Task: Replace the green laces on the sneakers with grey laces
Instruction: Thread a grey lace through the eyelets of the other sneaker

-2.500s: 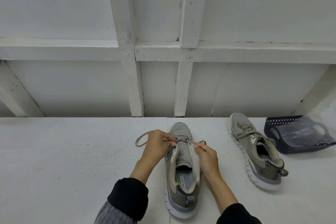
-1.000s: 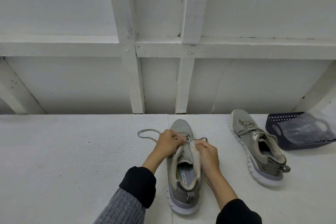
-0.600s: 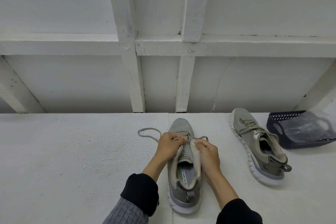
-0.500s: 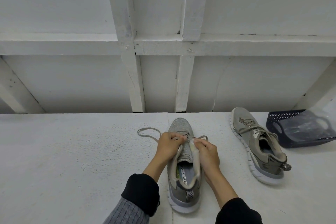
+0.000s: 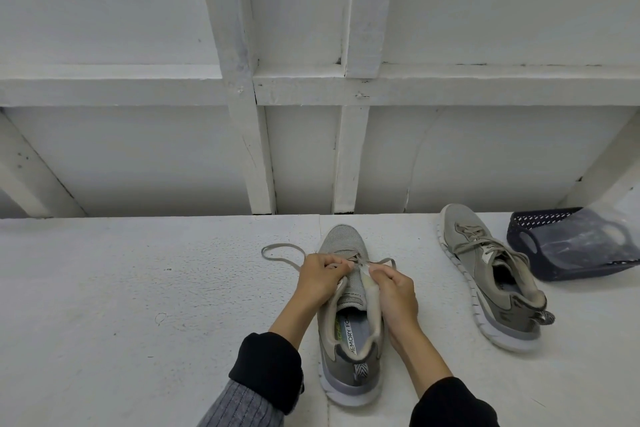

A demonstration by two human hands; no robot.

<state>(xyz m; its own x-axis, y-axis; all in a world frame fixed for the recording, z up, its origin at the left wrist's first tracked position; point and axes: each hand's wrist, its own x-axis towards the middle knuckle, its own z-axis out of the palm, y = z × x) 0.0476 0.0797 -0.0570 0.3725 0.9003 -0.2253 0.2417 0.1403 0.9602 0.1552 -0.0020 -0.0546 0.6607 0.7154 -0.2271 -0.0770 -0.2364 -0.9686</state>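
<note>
Sneakers: I count two on the white painted surface (image 5: 104, 305). The near sneaker (image 5: 349, 340) stands in the centre foreground, toe pointing away from me, heel nearest; the second sneaker (image 5: 491, 284) lies well apart to the right, angled, fully laced. The left hand (image 5: 320, 276) has its fingers curled, pinching the lace (image 5: 277, 253) at the lower eyelets of the near sneaker; a loose loop of that lace trails on the surface to the left. The right hand (image 5: 394, 291) is likewise curled, pinching the other end of the lace at the opposite eyelet row. I cannot tell the lace colour with confidence; it reads greyish. A dark perforated basket (image 5: 540, 218) sits just beside the second sneaker at far right. The surface is rough-textured, white, with a seam down the middle. Behind it rises a white wall (image 5: 138, 156) framed with painted timber posts and rails.
</note>
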